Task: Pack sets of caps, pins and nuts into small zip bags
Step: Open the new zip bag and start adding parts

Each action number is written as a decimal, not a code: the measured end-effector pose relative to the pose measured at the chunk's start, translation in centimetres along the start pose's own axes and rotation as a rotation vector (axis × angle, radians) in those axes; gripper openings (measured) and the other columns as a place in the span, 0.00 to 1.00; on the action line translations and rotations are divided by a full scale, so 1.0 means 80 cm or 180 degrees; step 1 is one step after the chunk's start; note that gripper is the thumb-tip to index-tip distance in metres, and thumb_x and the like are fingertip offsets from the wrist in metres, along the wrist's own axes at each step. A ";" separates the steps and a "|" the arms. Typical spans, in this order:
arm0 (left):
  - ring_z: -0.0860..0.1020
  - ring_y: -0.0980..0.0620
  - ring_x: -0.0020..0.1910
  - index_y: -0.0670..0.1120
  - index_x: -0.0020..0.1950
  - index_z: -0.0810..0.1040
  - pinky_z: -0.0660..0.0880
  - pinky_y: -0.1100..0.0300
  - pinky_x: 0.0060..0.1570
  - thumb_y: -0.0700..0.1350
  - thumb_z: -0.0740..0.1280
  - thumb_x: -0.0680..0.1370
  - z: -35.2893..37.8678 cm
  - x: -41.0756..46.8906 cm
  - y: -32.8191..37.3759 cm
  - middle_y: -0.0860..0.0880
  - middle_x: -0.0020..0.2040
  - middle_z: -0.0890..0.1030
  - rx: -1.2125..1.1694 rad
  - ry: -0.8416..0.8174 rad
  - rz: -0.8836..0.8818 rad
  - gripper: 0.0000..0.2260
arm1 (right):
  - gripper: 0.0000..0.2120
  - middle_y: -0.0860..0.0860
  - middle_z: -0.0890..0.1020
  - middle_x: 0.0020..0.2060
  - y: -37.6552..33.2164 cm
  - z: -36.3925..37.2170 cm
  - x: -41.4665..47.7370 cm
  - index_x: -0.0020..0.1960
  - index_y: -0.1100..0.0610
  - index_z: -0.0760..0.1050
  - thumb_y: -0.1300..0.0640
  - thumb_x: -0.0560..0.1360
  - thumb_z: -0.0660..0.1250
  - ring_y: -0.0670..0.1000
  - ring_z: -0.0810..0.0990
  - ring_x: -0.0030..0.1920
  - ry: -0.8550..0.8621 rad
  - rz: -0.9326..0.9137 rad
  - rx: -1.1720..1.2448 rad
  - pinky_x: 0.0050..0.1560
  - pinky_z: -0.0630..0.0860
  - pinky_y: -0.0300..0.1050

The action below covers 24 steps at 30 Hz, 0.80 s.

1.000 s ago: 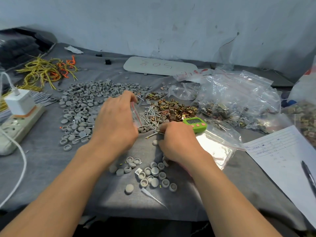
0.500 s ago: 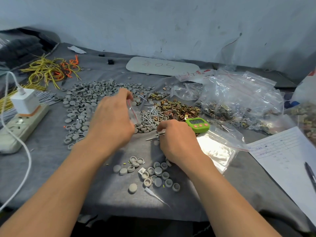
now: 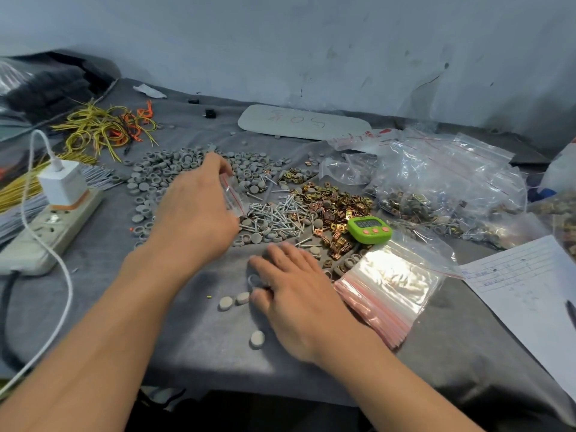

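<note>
Plastic, clear with a red zip line, the small zip bag (image 3: 232, 198) is pinched at its mouth in the fingers of the left grip (image 3: 196, 213). What it holds I cannot tell. The right grip (image 3: 299, 294) lies flat on the grey cloth of the worktop (image 3: 202, 357), fingers straight and spread, nearer the body than the left grip and touching a few loose caps (image 3: 226, 303).

Beyond the grips sit the heaps: grey caps (image 3: 168, 173) behind the left grip, pins (image 3: 274, 213) just past the bag, brass nuts (image 3: 330, 204) beyond the right grip. A stack of empty zip bags (image 3: 389, 285) lies just right of the right grip, with a green timer (image 3: 369, 229) beyond it. Larger bags (image 3: 436, 188) further right hold mixed parts.

Bare cloth runs from the right grip back to the worktop's front edge. A power strip (image 3: 46, 235) lies well left of the left grip.
</note>
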<state>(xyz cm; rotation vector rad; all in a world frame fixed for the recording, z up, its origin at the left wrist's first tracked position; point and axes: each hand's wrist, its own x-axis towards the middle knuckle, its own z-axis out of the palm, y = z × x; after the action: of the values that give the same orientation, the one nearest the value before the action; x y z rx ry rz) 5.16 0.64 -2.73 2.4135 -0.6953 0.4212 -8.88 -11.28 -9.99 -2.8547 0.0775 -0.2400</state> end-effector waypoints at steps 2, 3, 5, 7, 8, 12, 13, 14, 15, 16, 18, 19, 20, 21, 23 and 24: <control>0.71 0.47 0.48 0.54 0.61 0.69 0.69 0.52 0.46 0.40 0.76 0.72 0.000 0.000 -0.001 0.47 0.56 0.80 0.0010 -0.0003 0.0010 0.23 | 0.24 0.48 0.59 0.82 0.014 -0.002 0.011 0.80 0.44 0.60 0.42 0.86 0.50 0.52 0.50 0.82 0.0172 0.0170 -0.0003 0.77 0.34 0.47; 0.70 0.47 0.48 0.54 0.61 0.69 0.68 0.52 0.46 0.40 0.75 0.72 0.000 -0.001 -0.001 0.47 0.56 0.80 0.0004 -0.0012 0.0002 0.23 | 0.22 0.48 0.61 0.82 0.021 -0.004 0.018 0.79 0.45 0.62 0.43 0.86 0.51 0.51 0.52 0.82 0.0267 0.0241 -0.0046 0.75 0.34 0.46; 0.70 0.47 0.49 0.54 0.61 0.68 0.68 0.52 0.46 0.40 0.75 0.73 -0.001 -0.002 0.000 0.47 0.56 0.79 -0.0007 -0.0038 -0.0020 0.23 | 0.21 0.47 0.65 0.79 0.029 -0.010 0.030 0.79 0.46 0.64 0.48 0.87 0.53 0.50 0.55 0.80 0.0426 0.0387 -0.0067 0.74 0.38 0.44; 0.70 0.47 0.49 0.54 0.61 0.68 0.68 0.52 0.46 0.40 0.75 0.73 -0.003 -0.003 0.000 0.49 0.55 0.77 -0.0023 -0.0064 -0.0037 0.24 | 0.20 0.46 0.72 0.75 0.030 -0.019 0.039 0.78 0.47 0.68 0.53 0.87 0.56 0.50 0.63 0.76 0.0585 0.0623 0.0310 0.78 0.50 0.46; 0.70 0.47 0.49 0.54 0.61 0.68 0.67 0.52 0.46 0.40 0.76 0.73 -0.004 -0.003 0.000 0.50 0.54 0.77 -0.0036 -0.0075 -0.0044 0.24 | 0.19 0.46 0.75 0.71 0.029 -0.025 0.041 0.76 0.47 0.71 0.54 0.87 0.57 0.50 0.69 0.71 0.0701 0.0753 0.0634 0.75 0.60 0.47; 0.70 0.48 0.48 0.54 0.62 0.69 0.67 0.52 0.45 0.42 0.76 0.72 -0.009 -0.001 -0.003 0.53 0.53 0.74 -0.0068 -0.0068 -0.0070 0.24 | 0.11 0.46 0.84 0.51 0.020 -0.053 0.031 0.59 0.45 0.81 0.56 0.83 0.63 0.42 0.81 0.40 0.0999 0.0918 0.1079 0.44 0.77 0.38; 0.70 0.48 0.48 0.54 0.62 0.69 0.67 0.52 0.45 0.42 0.76 0.72 -0.010 -0.001 -0.004 0.53 0.52 0.73 -0.0062 -0.0056 -0.0082 0.24 | 0.09 0.46 0.85 0.47 0.019 -0.060 0.025 0.54 0.45 0.82 0.57 0.81 0.65 0.46 0.82 0.39 0.0905 0.0922 0.0916 0.43 0.80 0.41; 0.70 0.48 0.47 0.54 0.62 0.69 0.67 0.52 0.45 0.43 0.77 0.72 -0.011 0.000 -0.004 0.53 0.51 0.72 -0.0054 -0.0050 -0.0095 0.24 | 0.07 0.46 0.85 0.44 0.017 -0.066 0.019 0.50 0.46 0.82 0.56 0.79 0.67 0.50 0.83 0.41 0.0711 0.0945 0.0679 0.45 0.81 0.45; 0.70 0.48 0.47 0.54 0.62 0.69 0.67 0.52 0.45 0.43 0.77 0.73 -0.011 0.001 -0.004 0.53 0.51 0.72 -0.0047 -0.0048 -0.0107 0.24 | 0.06 0.46 0.86 0.44 0.016 -0.071 0.012 0.49 0.46 0.82 0.55 0.78 0.68 0.52 0.83 0.44 0.0470 0.0973 0.0435 0.47 0.81 0.48; 0.70 0.48 0.47 0.54 0.62 0.69 0.67 0.52 0.45 0.43 0.77 0.73 -0.012 0.001 -0.005 0.53 0.51 0.72 -0.0042 -0.0047 -0.0118 0.24 | 0.05 0.46 0.86 0.45 0.016 -0.076 0.005 0.51 0.46 0.82 0.54 0.77 0.69 0.53 0.83 0.46 0.0224 0.1003 0.0260 0.48 0.82 0.49; 0.71 0.48 0.47 0.54 0.62 0.69 0.68 0.52 0.45 0.43 0.76 0.73 -0.013 0.002 -0.004 0.53 0.50 0.72 -0.0031 -0.0044 -0.0135 0.24 | 0.12 0.43 0.85 0.49 0.017 -0.086 -0.010 0.58 0.44 0.81 0.48 0.75 0.72 0.51 0.83 0.49 -0.0230 0.1043 0.0147 0.51 0.82 0.48; 0.71 0.48 0.46 0.54 0.62 0.69 0.68 0.52 0.44 0.43 0.76 0.73 -0.012 0.001 -0.004 0.54 0.50 0.72 -0.0030 -0.0045 -0.0132 0.23 | 0.16 0.41 0.84 0.52 0.018 -0.090 -0.017 0.62 0.43 0.80 0.46 0.74 0.74 0.49 0.82 0.50 -0.0415 0.1030 0.0169 0.50 0.81 0.46; 0.71 0.47 0.46 0.54 0.62 0.69 0.68 0.52 0.44 0.42 0.76 0.73 -0.012 0.001 -0.002 0.54 0.50 0.72 -0.0039 -0.0054 -0.0124 0.23 | 0.20 0.40 0.84 0.52 0.019 -0.095 -0.023 0.64 0.41 0.78 0.46 0.73 0.75 0.47 0.82 0.50 -0.0560 0.1005 0.0169 0.48 0.80 0.43; 0.71 0.47 0.46 0.54 0.62 0.69 0.68 0.52 0.44 0.42 0.76 0.73 -0.011 0.000 -0.001 0.53 0.50 0.73 -0.0053 -0.0067 -0.0108 0.23 | 0.21 0.40 0.83 0.51 0.021 -0.098 -0.027 0.65 0.40 0.78 0.46 0.72 0.75 0.47 0.81 0.48 -0.0677 0.0976 0.0104 0.43 0.78 0.40; 0.71 0.47 0.47 0.54 0.61 0.69 0.68 0.52 0.45 0.42 0.75 0.73 -0.008 -0.001 0.003 0.53 0.50 0.73 -0.0042 -0.0096 -0.0073 0.23 | 0.21 0.42 0.82 0.46 0.024 -0.099 -0.032 0.62 0.39 0.78 0.52 0.71 0.75 0.48 0.79 0.44 -0.0793 0.0931 -0.0156 0.37 0.73 0.38; 0.71 0.47 0.47 0.54 0.61 0.69 0.67 0.53 0.45 0.42 0.75 0.73 -0.007 -0.002 0.004 0.53 0.50 0.73 -0.0020 -0.0111 -0.0059 0.22 | 0.18 0.44 0.83 0.45 0.024 -0.097 -0.032 0.60 0.40 0.79 0.54 0.72 0.74 0.49 0.78 0.43 -0.0753 0.0933 -0.0234 0.37 0.72 0.40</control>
<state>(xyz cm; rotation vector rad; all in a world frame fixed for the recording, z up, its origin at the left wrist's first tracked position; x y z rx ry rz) 4.78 0.83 -2.19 2.4248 -0.6878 0.3697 -12.76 -14.98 -3.55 -2.8718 0.4601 0.1631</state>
